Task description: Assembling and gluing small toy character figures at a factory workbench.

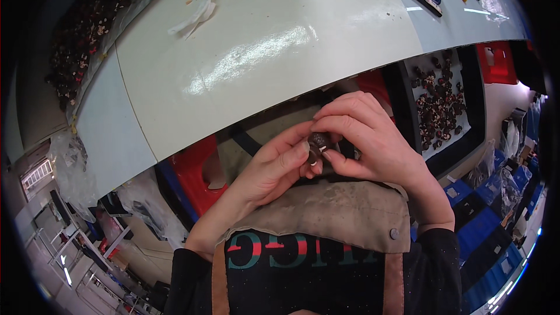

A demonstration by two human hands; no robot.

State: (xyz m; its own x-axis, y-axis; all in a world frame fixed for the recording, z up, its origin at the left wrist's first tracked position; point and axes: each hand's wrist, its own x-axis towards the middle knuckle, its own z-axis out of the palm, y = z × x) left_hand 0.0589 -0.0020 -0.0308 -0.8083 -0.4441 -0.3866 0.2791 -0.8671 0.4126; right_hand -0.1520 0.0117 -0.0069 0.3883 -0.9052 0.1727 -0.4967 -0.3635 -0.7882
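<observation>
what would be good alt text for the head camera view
A person's left hand and right hand hold a small dark brown object between their fingertips, above a brown apron. A pale, glossy table stretches ahead; to the right, a black tray holds many dark and pale pieces.

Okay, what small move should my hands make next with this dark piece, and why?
Probably turn the dark piece slightly with the right hand, steadying it with the left hand: fingers of both hands surround it, hiding part of its surface.
</observation>
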